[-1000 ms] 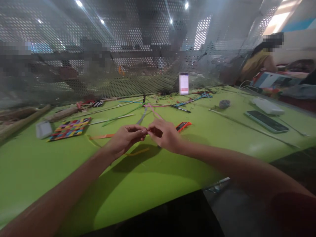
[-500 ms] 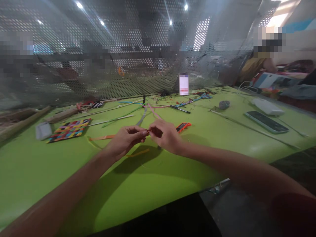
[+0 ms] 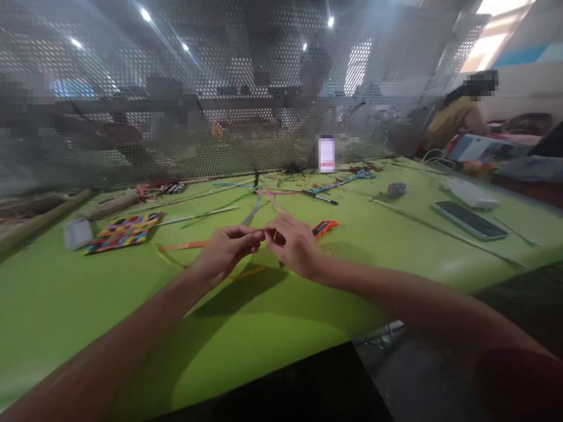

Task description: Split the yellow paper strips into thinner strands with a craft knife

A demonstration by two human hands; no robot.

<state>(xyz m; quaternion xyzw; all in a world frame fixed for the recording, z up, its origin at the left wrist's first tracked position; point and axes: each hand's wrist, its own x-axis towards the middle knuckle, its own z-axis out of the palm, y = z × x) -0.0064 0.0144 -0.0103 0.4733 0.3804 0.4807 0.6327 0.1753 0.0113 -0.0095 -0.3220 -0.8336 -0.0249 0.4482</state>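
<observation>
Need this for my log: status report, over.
Left grip, right grip: both pinched, meeting. What's between: too small to tell. Gray strip just beyond. Orange cutter near right grip.

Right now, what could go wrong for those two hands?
The right hand might brush the orange-and-black utility knife lying close beside it; I can't tell whether its blade is out.

The left hand could catch the thin yellow strip near it and drag it aside.
</observation>
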